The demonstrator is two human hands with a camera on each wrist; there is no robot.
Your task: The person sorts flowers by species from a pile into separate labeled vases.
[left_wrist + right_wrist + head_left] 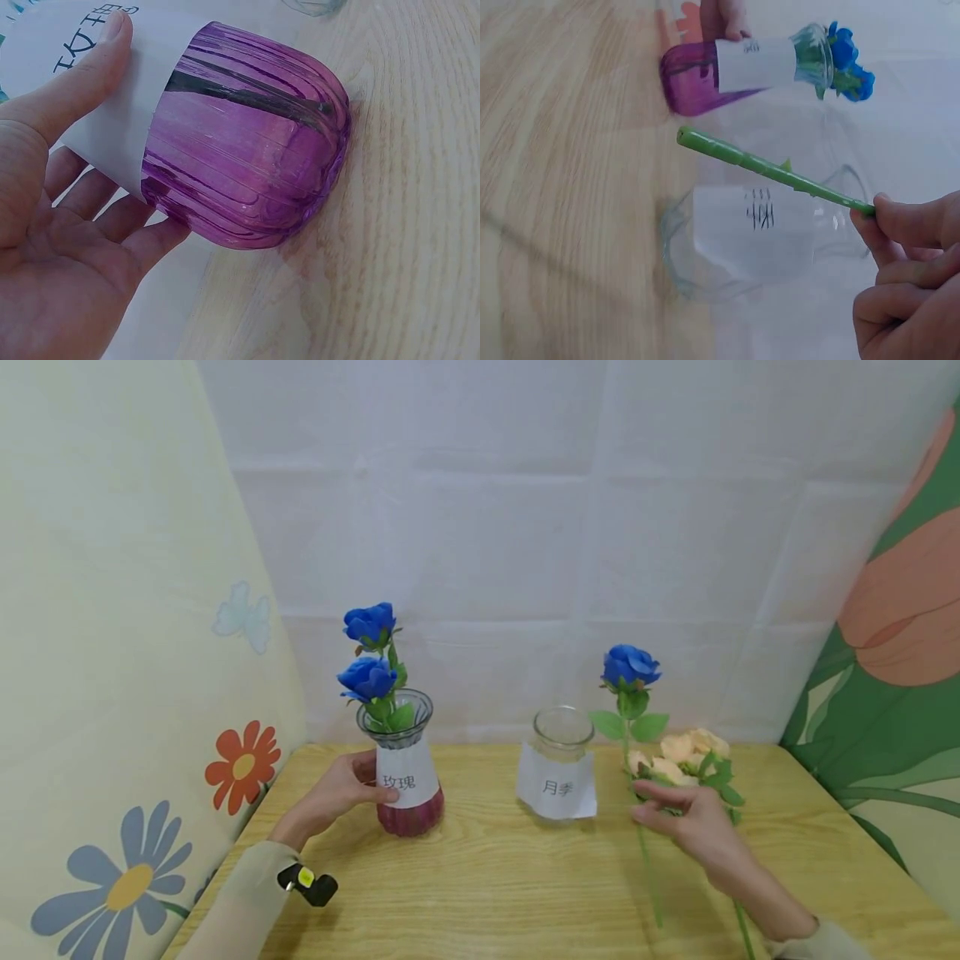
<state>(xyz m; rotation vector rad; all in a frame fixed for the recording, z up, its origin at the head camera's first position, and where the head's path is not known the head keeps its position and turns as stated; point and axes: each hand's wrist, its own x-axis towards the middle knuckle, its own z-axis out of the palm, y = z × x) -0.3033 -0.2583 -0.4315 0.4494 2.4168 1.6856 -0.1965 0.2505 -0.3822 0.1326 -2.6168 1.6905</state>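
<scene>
My left hand [341,792] grips a glass vase with a purple base [411,816] from its left side, thumb over the white paper label. Two blue roses [367,679] stand in that vase; the left wrist view shows its ribbed purple glass [247,150] close up. My right hand [701,827] pinches the green stem of a third blue rose [632,666] between thumb and finger. Its bloom points up, and the bare stem end [742,159] shows in the right wrist view. Between the hands stands a clear glass vase [564,728] with another paper label and no flowers.
Several peach-coloured flowers [693,747] lie on the wooden table [480,893], partly behind my right hand. A white cloth [510,543] hangs behind the table. Panels with painted flowers flank it on the left [127,652] and right [915,610].
</scene>
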